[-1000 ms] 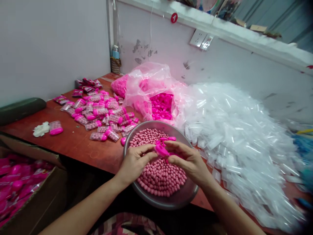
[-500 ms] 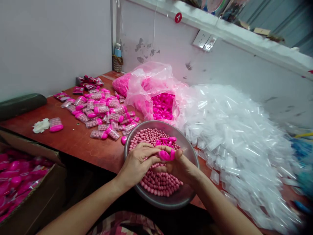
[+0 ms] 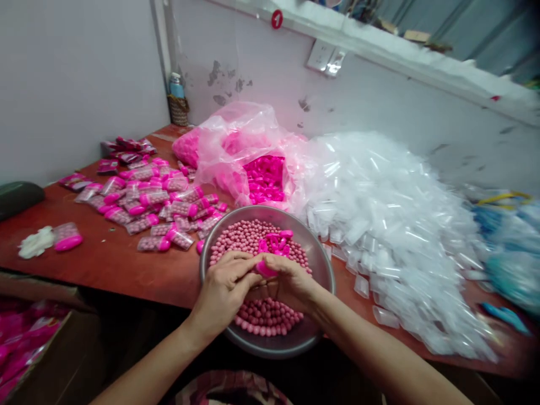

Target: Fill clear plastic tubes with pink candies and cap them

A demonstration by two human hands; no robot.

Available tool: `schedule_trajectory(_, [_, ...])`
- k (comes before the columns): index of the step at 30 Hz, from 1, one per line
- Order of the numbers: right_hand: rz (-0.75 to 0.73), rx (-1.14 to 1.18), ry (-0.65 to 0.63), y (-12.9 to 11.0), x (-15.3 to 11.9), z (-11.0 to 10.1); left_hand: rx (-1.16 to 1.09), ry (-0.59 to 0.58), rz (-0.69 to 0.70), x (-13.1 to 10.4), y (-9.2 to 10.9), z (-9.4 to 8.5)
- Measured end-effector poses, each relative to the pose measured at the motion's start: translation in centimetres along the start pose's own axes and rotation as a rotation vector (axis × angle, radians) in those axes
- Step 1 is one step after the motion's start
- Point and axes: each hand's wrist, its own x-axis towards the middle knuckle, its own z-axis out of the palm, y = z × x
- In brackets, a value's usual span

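Note:
Both my hands meet over a metal bowl (image 3: 324, 281) of round pink beads (image 3: 236, 236). Between their fingertips is a bright pink cap (image 3: 265, 269). My left hand (image 3: 225, 287) is closed, thumb and fingers against the cap's left side. My right hand (image 3: 291, 281) curls round the cap from the right, its thumb on top; whether a clear tube is attached underneath is hidden. Just beyond my fingers, several loose pink caps (image 3: 276, 243) lie on the beads.
Filled tubes with pink caps (image 3: 154, 197) are heaped left on the red table (image 3: 126, 275). A plastic bag of pink caps (image 3: 265, 180) stands behind the bowl. Clear tubes (image 3: 388, 225) are piled right. A cardboard box (image 3: 71, 349) of pink items is lower left.
The whole view has shifted, so table items sit further left. My hands have drawn closer together; the two pink pieces seen apart at my fingertips now show as one.

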Motion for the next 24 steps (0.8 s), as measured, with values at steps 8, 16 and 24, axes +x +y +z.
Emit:
schedule_trajectory(8, [-0.423, -0.603, 0.403, -3.2, -5.5, -5.6, 0.060, 0.418, -0.163, 5.3, -0.3, -3.9])
schedule_trajectory(16, [-0.033, -1.461, 1.079, -4.6, -7.5, -18.3, 0.181, 0.340, -0.124, 5.2, -0.8, -3.7])
schedule_trajectory(24, [0.225, -1.555, 1.068, -3.7, -4.3, -21.5, 0.166, 0.168, -0.013, 1.3, -0.3, -0.7])
